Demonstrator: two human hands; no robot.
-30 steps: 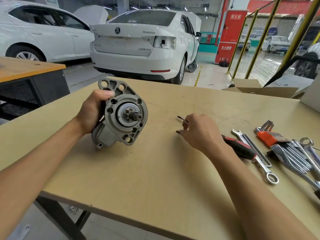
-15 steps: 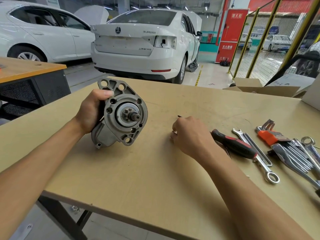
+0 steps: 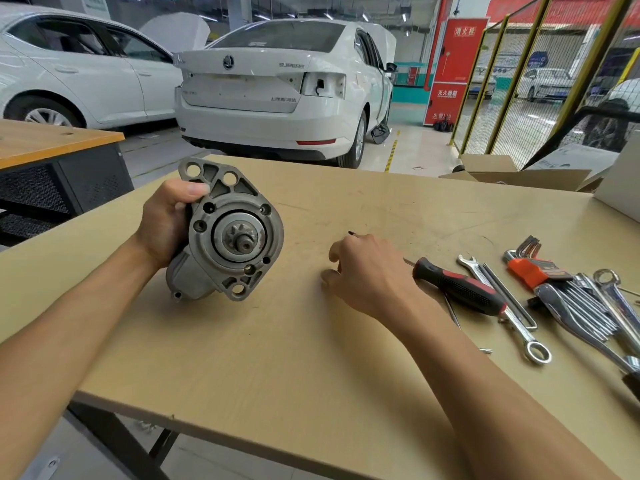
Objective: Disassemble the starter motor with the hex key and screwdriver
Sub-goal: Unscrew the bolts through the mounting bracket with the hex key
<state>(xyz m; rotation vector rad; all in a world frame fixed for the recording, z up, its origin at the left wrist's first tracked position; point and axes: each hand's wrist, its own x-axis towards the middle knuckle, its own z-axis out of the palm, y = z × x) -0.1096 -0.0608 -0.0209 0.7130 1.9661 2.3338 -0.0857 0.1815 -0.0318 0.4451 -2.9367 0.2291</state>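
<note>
A grey starter motor stands on the tan table with its pinion gear facing me. My left hand grips its housing from the left, thumb on the mounting flange. My right hand rests on the table to the right of the motor, fingers curled round a thin dark hex key; only the key's tip shows above my fingers. A screwdriver with a black and red handle lies just right of that hand, untouched.
Right of the screwdriver lie several wrenches and a hex key set in an orange holder. A cardboard box sits at the table's far right edge. A second table stands to the left, and a white car is parked behind.
My right hand has slid left across the table with the hex key, away from the screwdriver and toward the motor. My left hand and the motor have stayed in place.
</note>
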